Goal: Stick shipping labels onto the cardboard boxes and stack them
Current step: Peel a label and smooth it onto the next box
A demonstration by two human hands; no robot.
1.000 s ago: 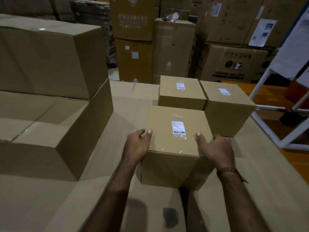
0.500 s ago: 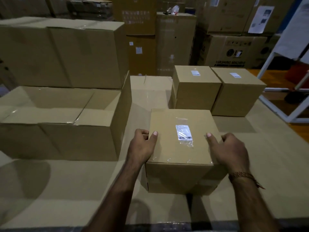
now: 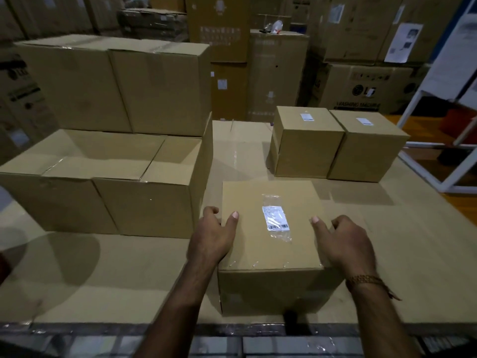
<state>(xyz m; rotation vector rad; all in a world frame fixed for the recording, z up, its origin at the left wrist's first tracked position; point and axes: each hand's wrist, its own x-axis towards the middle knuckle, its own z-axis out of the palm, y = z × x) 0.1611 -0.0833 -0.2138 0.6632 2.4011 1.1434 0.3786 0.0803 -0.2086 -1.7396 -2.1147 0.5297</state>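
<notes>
A small brown cardboard box (image 3: 271, 285) stands near the front edge of the cardboard-covered work surface (image 3: 116, 267). A white barcode label (image 3: 275, 218) under clear tape sits on its top. My left hand (image 3: 213, 236) grips the box's left top edge, thumb on top and fingers down the side. My right hand (image 3: 343, 241) grips the right top edge the same way. Behind it, two more labelled small boxes stand side by side, one on the left (image 3: 305, 146) and one on the right (image 3: 366, 151).
Large cardboard boxes (image 3: 108, 182) are stacked two high (image 3: 116, 83) on the left of the surface. Tall warehouse cartons (image 3: 369, 89) fill the background. A white metal frame (image 3: 413, 104) stands at the right over an orange floor. The surface's front edge runs just below the held box.
The box in my hands has come toward me, away from the two labelled boxes. The view has pulled back, showing more of the left stack and the front edge.
</notes>
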